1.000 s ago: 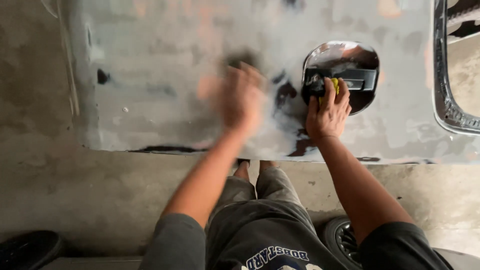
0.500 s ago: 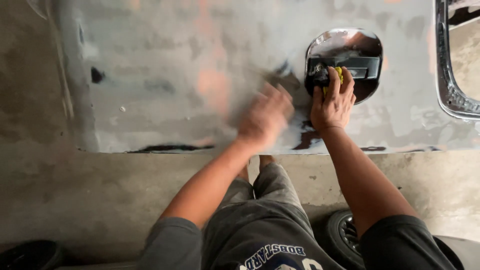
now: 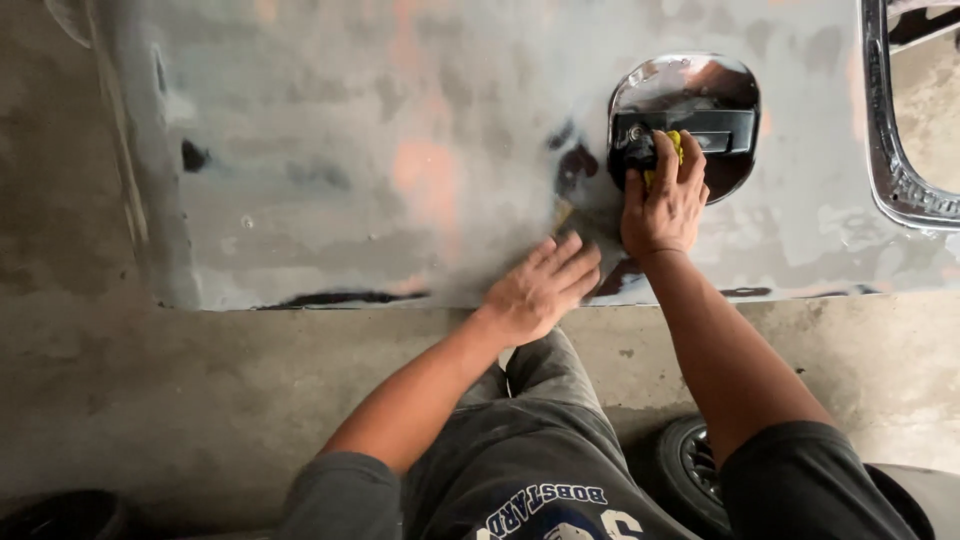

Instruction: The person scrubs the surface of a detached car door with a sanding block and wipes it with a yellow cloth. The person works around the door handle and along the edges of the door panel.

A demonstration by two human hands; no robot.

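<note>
**Q:** Which hand is doing what here?

**Me:** My left hand (image 3: 541, 288) is pressed flat, fingers spread, on the lower edge of the sanded grey car panel (image 3: 330, 170). Pretty sure there's a bit of sandpaper under the fingertips, but it's too hidden to call. My right hand (image 3: 662, 205) has its grip clenched on a yellow pad (image 3: 672, 150), pushed into the round chrome handle recess (image 3: 685, 95).

**Q:** So where's the recess from the flat hand?

**Me:** Up and to the right of it, close by. The right hand is already there, clearly the nearer one. The black handle (image 3: 715, 128) runs across, left to right.
</note>
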